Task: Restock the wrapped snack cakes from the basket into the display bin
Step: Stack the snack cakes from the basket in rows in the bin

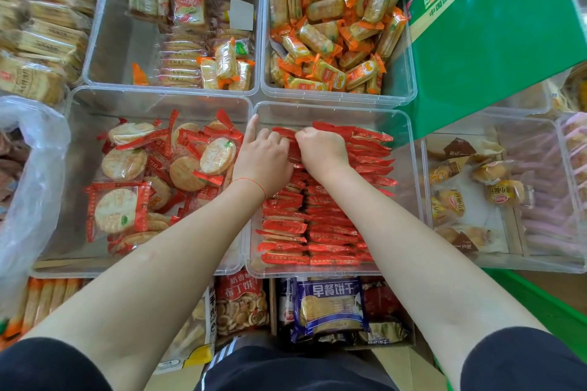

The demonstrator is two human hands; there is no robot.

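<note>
A clear plastic display bin (409, 187) in the middle holds two tidy rows of red-wrapped snack cakes (320, 232) standing on edge. Both my hands are inside it at the far end of the rows. My left hand (263, 157) has its fingers curled on the top edges of the red packets, with the index finger stretched along the bin's left wall. My right hand (322, 149) is fisted, its fingers curled round the packets at the back of the right row. The green basket (546, 305) shows only as an edge at the lower right.
Left of my bin, another clear bin (79, 168) holds loose round crackers in red wrappers. Behind stand a half-filled bin (104, 25) and a bin of orange-wrapped crackers (330, 32). A green carton (489, 28) leans at the right; small cakes (470, 187) fill a bin beside it.
</note>
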